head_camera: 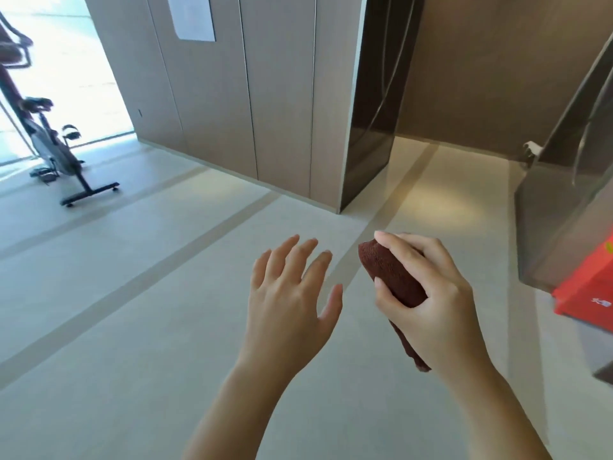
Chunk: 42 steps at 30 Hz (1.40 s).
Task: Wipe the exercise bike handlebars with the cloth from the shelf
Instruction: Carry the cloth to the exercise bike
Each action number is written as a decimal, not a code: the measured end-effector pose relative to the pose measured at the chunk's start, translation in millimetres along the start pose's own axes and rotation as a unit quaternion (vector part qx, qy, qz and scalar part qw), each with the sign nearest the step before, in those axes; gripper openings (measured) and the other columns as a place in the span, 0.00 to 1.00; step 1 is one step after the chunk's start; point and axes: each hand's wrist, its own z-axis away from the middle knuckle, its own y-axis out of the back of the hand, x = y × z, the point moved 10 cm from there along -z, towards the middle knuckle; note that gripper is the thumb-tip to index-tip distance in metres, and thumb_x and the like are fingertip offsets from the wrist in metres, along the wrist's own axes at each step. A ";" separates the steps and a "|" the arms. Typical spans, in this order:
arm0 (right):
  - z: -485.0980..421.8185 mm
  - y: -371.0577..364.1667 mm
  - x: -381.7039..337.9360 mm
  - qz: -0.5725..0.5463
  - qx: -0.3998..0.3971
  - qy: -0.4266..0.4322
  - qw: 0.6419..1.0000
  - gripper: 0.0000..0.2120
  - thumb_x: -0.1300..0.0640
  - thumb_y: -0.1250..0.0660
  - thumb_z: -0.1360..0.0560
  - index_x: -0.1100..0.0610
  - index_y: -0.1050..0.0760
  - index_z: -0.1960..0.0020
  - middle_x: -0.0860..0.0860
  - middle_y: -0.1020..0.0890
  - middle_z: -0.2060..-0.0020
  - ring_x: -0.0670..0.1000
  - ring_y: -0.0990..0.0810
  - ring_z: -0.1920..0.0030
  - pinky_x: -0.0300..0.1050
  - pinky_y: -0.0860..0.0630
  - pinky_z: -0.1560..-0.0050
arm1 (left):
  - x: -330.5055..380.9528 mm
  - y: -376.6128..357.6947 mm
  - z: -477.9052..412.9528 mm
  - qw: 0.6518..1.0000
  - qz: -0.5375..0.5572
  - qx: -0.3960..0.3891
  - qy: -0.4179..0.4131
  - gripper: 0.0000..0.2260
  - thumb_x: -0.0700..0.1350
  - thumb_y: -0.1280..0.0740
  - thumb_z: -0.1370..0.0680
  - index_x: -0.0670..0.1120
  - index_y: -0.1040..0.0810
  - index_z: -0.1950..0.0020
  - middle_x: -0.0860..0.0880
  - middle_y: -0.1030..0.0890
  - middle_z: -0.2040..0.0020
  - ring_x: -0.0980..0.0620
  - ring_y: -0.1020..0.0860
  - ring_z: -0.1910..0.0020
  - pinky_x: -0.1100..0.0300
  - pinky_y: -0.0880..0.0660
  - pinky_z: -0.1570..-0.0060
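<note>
The dark red cloth [396, 280], rolled up, sits in the right hand [428, 293], whose fingers and thumb curl round it above the pale floor [132, 327]. Just left of it, the left hand [292, 293] hangs with fingers spread, holding nothing. The exercise bike [56, 151] stands far left, well apart.

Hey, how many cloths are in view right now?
1: a rolled dark red cloth, gripped in the right hand. The left hand is open beside it and holds nothing.

Bare forearms [255, 393], slender fingers [284, 257], seemingly short nails [379, 234]
</note>
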 end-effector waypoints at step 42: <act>-470.6 -829.3 -202.1 -0.252 -0.193 0.141 0.938 0.23 0.56 0.32 0.30 0.49 0.27 0.36 0.48 0.26 0.44 0.51 0.26 0.43 0.48 0.22 0.45 | -847.3 -41.9 -261.4 0.950 -0.161 0.045 0.263 0.21 0.52 0.42 0.26 0.43 0.24 0.39 0.43 0.24 0.37 0.41 0.30 0.35 0.42 0.38 0.37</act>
